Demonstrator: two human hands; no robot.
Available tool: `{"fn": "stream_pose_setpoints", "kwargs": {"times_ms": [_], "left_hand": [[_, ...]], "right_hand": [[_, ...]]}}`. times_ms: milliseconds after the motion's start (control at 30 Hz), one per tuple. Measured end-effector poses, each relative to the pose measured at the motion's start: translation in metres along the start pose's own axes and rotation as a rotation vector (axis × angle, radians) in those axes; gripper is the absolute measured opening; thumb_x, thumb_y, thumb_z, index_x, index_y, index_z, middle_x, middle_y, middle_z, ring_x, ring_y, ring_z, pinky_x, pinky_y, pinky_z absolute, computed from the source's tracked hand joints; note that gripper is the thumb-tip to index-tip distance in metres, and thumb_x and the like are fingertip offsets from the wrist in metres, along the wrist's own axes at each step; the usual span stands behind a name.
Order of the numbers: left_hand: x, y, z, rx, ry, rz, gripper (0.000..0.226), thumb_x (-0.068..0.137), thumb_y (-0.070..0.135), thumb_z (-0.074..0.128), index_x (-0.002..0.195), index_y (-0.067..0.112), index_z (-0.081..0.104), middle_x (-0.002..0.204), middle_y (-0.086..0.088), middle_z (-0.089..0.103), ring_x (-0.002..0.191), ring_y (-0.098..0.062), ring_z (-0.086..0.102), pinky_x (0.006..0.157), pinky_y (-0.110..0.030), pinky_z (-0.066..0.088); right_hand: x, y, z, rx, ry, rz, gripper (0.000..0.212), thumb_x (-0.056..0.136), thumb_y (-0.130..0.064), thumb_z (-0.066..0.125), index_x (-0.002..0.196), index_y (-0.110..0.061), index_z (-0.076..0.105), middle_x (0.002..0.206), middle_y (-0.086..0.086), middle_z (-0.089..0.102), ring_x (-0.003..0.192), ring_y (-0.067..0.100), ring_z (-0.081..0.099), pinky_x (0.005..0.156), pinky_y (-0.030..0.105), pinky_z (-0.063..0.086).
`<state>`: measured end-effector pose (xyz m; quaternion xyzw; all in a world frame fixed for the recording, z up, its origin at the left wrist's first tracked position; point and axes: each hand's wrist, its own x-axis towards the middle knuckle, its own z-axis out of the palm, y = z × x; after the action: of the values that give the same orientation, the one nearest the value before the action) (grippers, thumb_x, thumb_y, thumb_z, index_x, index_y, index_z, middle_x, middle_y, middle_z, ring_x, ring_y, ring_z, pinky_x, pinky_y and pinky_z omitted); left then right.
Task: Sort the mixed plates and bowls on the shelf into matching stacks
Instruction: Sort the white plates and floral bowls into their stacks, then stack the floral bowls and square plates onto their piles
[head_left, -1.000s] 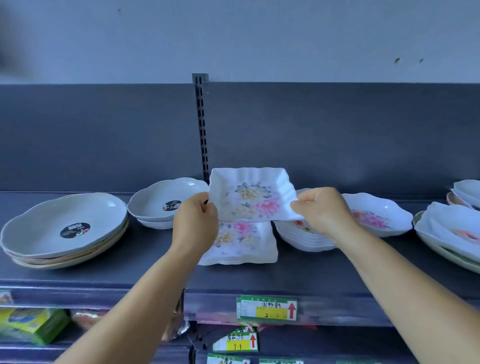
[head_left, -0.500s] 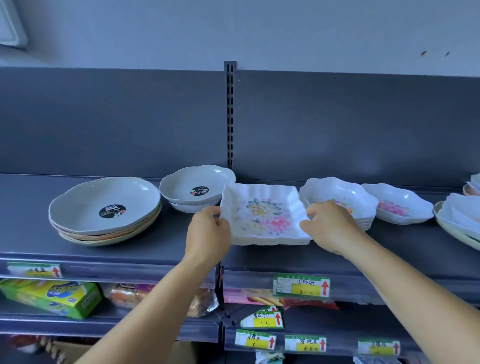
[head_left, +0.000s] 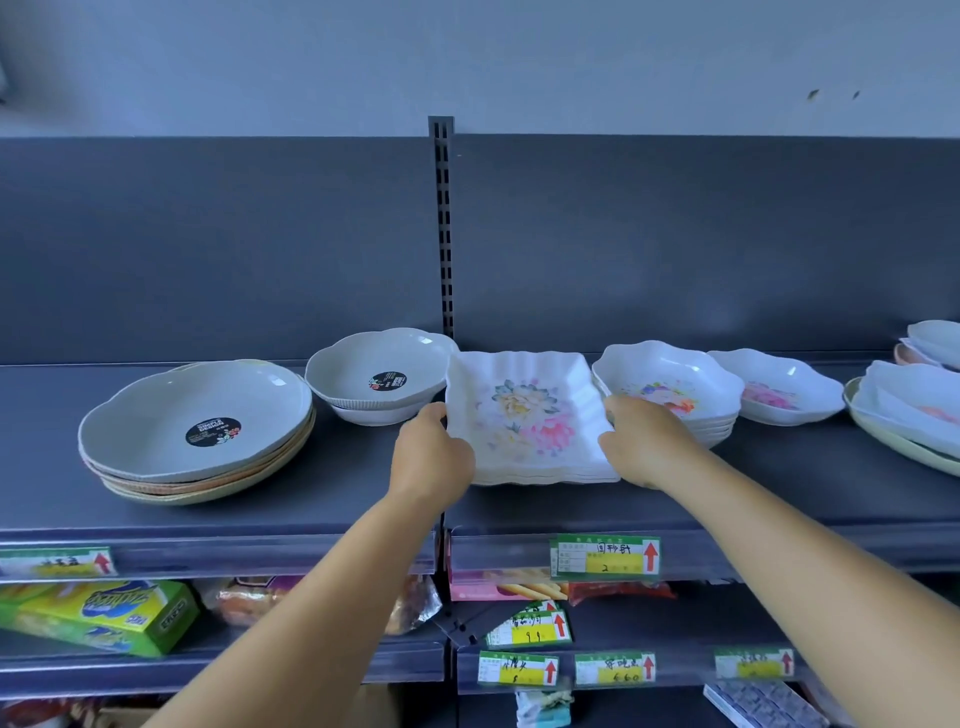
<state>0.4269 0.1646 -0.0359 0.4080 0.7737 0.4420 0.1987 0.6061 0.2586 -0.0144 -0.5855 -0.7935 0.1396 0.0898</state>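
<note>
- Hands on both sides of square floral plate stack (head_left: 527, 421), mid-shelf, w/ shelf (head_left: 337, 499) edge toward viewer.
- Left hand (head_left: 431, 457) grips stack's 9 o'clock rim, fingers curled round edge; thumb side hidden, can't tell how deep it wraps.
- Right hand (head_left: 644, 441) grips 3 o'clock rim, fingers curled under/around edge, knuckles just beside floral bowl stack (head_left: 670, 389).
- Top plate sits on matching squares; layered rims show at 6 o'clock edge and look roughly aligned.
- Step in hand, prob.: seat the top plate and square up the stack.
- To do it well: squeeze evenly from 9 and 3 so wavy rims nest; check corners line up before letting go.
- Keep right knuckles off the floral bowls at 3 o'clock; touching them could nudge that stack.
- Release straight outward, no lifting, else top plate may skew.
- Grey bowls (head_left: 379, 374) at 10 o'clock of the squares, near their corner; big grey plate stack (head_left: 197, 421) further at 9 o'clock, both look sorted.
- Single floral bowl (head_left: 774, 387) at 2 o'clock and mixed pile (head_left: 904, 410) at far 3 o'clock seem left to sort.
</note>
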Motion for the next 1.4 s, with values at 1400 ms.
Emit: {"fn": "stream_pose_setpoints", "kwargs": {"times_ms": [1400], "left_hand": [[0.044,-0.041,-0.046,-0.407,0.151,-0.201,0.031,0.091,0.023,0.05,0.12,0.012,0.048,0.113,-0.009,0.066,0.092,-0.021,0.061,0.07,-0.027,0.045]], "right_hand": [[0.076,-0.165,0.045,0.743,-0.239,0.098,0.038,0.089,0.001,0.034,0.123,0.001,0.051,0.075,0.013,0.062,0.056,0.02,0.061,0.054,0.027,0.056]]}}
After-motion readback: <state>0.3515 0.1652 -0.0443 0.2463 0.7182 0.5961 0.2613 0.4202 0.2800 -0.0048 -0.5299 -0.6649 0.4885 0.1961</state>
